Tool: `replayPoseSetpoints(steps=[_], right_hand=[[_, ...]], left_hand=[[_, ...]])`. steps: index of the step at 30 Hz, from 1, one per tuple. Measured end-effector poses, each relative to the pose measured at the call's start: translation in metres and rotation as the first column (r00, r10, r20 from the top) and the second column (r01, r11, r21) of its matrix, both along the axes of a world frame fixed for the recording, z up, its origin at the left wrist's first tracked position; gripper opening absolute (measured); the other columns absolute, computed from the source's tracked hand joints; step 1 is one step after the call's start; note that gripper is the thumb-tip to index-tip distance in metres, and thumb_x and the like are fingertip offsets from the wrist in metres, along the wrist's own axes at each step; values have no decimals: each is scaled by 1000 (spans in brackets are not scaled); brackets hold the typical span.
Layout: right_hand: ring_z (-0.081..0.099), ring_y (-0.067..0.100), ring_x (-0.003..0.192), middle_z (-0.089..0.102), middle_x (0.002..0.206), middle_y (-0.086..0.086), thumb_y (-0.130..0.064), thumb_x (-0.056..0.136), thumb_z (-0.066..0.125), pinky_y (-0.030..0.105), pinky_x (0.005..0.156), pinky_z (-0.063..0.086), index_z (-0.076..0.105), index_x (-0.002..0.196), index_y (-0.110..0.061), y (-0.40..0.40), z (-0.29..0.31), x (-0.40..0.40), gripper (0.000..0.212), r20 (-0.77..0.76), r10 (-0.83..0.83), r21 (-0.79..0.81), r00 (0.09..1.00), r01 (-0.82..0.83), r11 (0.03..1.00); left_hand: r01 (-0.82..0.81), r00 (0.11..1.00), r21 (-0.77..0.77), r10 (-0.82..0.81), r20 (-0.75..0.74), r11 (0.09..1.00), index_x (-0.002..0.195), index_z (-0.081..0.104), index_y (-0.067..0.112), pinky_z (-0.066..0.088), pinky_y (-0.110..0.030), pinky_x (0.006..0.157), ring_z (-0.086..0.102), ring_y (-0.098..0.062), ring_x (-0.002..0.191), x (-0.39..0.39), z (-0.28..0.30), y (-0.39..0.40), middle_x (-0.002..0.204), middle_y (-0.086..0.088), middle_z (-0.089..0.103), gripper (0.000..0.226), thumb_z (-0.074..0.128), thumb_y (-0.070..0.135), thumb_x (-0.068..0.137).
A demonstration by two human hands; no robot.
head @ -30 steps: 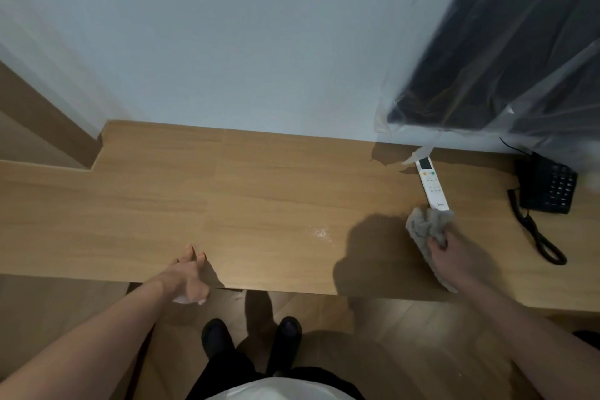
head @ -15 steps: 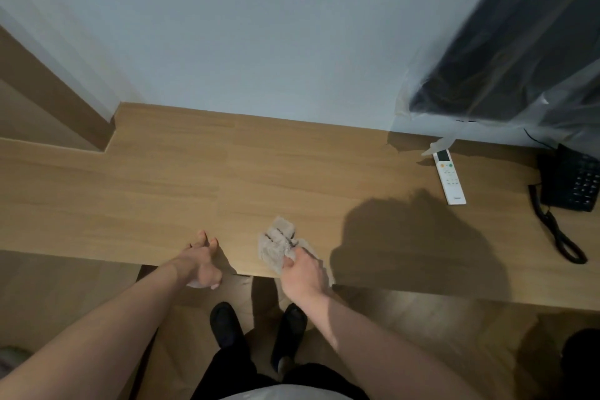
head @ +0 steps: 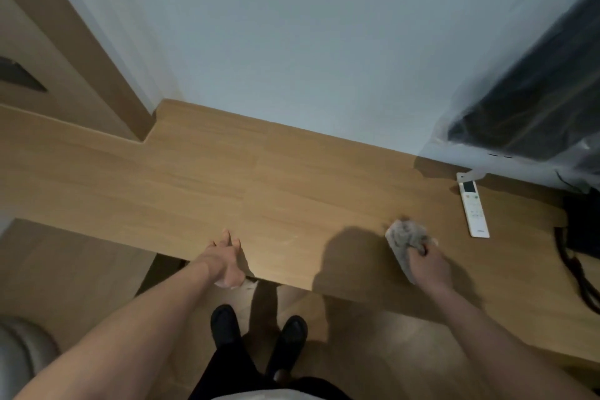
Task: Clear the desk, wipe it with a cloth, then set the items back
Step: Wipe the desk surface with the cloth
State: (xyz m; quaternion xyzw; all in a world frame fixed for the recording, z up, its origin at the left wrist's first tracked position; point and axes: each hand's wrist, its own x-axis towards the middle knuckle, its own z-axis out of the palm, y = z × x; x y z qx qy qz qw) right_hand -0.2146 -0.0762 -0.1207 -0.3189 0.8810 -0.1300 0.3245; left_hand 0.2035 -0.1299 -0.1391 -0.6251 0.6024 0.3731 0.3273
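Pale wall is seen across the upper half of the view, and a long wooden desk [head: 259,185] runs below it from nine o'clock to three o'clock.

On the desk, at about three o'clock from the middle of its surface, a crumpled grey cloth [head: 404,239] is pressed against the wood. It is gripped by the right hand [head: 428,265], whose fingers are curled round the bunched fabric, with part of the cloth trailing under the palm toward the desk's front edge. A dark shadow is cast on the wood at nine o'clock from this hand.

The left hand [head: 225,258] is laid at the front edge of the desk, at about six o'clock from the middle of the surface, with its fingers straight and spread on the wood. Something pale is seen beneath its palm at the edge; what it is cannot be told.

A white remote control [head: 473,204] lies flat at one o'clock from the cloth, near it but apart, its small screen toward the wall. A black telephone [head: 584,224] with a coiled cord [head: 581,279] is cut off by the frame at three o'clock. A dark object wrapped in clear plastic [head: 532,101] hangs above the remote at two o'clock.

Black shoes [head: 258,331] are seen on the wooden floor at six o'clock.
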Motion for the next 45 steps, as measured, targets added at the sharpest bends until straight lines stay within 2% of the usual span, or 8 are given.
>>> replayPoseSetpoints(steps=[7,13,20,25,28,33,38,45], right_hand=[[46,28,134,48,138,5,-17,97,58,44,108,46,49,125,-16,41,-49,144,30,-47,301,101,952,-296,950],[64,24,110,63,120,-4,-31,105,44,44,95,53,45,133,-40,48,-36,197,30,340,463,52,819,-508,860],[62,3,85,66,110,-5,-15,104,55,19,70,49,57,135,-29,14,35,84,34,122,282,-277,952,-240,930],[56,31,129,58,143,7,-18,103,52,46,105,47,52,151,-21,15,0,-2,48,-10,196,-42,980,-197,980],[48,37,137,48,154,11,-11,100,49,49,110,44,57,145,-18,43,-34,22,45,-9,192,95,981,-190,977],[44,23,145,43,161,-7,-13,101,55,40,114,42,63,140,-24,77,-47,143,42,85,184,-36,979,-182,983],[60,12,124,64,138,-15,-25,101,53,40,103,52,54,143,-46,84,-40,186,47,249,412,-75,876,-407,910],[48,10,132,57,144,-5,-18,101,59,31,112,41,56,148,-21,5,0,153,48,145,241,-341,959,-180,923]], left_hand=[[21,1000,5,-21,7,1000,164,-9,21,16,-51,128,-8,-39,157,-2,4,0,169,-6,-26,103,59,19,88],[12,1000,14,-12,9,1000,164,-10,23,16,-51,128,-8,-39,157,-1,3,0,168,-5,-27,105,61,20,86],[16,1000,21,-16,11,1000,163,-13,20,15,-51,128,-9,-39,157,-3,7,0,167,-5,-29,107,62,19,88],[-3,1000,38,3,-2,999,164,-12,21,14,-53,128,-12,-39,157,-3,6,0,166,-4,-31,107,63,18,87],[-9,1000,47,9,-6,999,164,-12,23,16,-54,127,-13,-38,157,-2,6,0,166,-3,-32,108,63,16,86],[12,1000,67,-12,4,998,164,-13,24,17,-55,127,-12,-38,157,-2,7,-4,167,-3,-31,108,62,16,86],[42,998,95,-45,32,995,164,-12,22,18,-53,127,-11,-38,157,-1,10,-7,167,-3,-31,105,60,17,88],[170,981,84,-176,79,982,163,-14,21,19,-55,126,-8,-40,157,0,13,-7,168,-6,-28,104,59,9,89]])
